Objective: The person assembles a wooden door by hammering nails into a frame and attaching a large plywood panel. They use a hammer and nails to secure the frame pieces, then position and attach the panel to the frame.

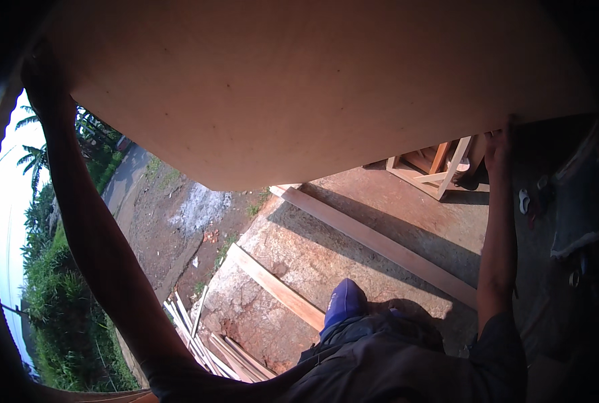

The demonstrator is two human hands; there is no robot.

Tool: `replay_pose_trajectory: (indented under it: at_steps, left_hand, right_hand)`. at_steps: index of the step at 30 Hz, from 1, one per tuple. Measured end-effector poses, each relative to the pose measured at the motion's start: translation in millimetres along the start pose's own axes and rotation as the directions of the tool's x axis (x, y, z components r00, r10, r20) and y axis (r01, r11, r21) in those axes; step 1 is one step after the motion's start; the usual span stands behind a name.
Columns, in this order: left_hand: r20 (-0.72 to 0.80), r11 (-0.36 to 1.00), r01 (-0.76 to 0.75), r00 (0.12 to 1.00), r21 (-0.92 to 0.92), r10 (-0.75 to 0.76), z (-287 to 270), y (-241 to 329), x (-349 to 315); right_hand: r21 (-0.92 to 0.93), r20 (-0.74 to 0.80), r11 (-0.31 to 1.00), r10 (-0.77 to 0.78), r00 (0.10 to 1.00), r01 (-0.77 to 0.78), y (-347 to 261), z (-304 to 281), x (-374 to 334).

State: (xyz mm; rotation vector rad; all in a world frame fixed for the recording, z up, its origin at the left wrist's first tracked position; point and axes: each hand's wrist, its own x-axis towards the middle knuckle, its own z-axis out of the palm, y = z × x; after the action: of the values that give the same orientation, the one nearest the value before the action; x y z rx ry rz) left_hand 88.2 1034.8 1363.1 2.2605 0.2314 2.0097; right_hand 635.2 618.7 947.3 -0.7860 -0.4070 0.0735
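Left hand (47, 80) at ten o'clock (deep in shadow) and right hand (499, 151) near half past two have fingers gripping a plywood sheet (279, 87).

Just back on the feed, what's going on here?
A person has a large board raised in front of them. The left hand is at its left edge, too dark to make out the fingers; the right hand is at its lower edge in view. Planks lie on the ground below.

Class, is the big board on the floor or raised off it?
Raised: the left hand and right hand are at the board, which partly hides the frame.
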Motion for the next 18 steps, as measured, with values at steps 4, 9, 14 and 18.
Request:
replay_pose_trajectory:
  at_steps: [4,9,14,18]
  left_hand:
    - [-0.071,0.994,-0.021,0.997,0.109,0.029,30,-128,-51]
    - [0.003,0.913,0.226,0.97,0.341,-0.241,31,-284,-136]
    - [0.002,0.912,0.406,0.914,0.058,-0.406,100,-356,-164]
    - [0.05,0.867,-0.103,0.995,0.487,0.09,153,-379,-148]
  right_hand:
    - [-0.038,-0.069,0.997,-0.076,0.995,0.074,16,4,32]
    - [-0.078,-0.18,0.977,-0.209,0.961,0.197,19,26,42]
    - [0.008,-0.378,0.935,-0.326,0.867,0.355,24,50,11]
    - [-0.055,-0.461,0.886,-0.432,0.775,0.461,6,44,-13]
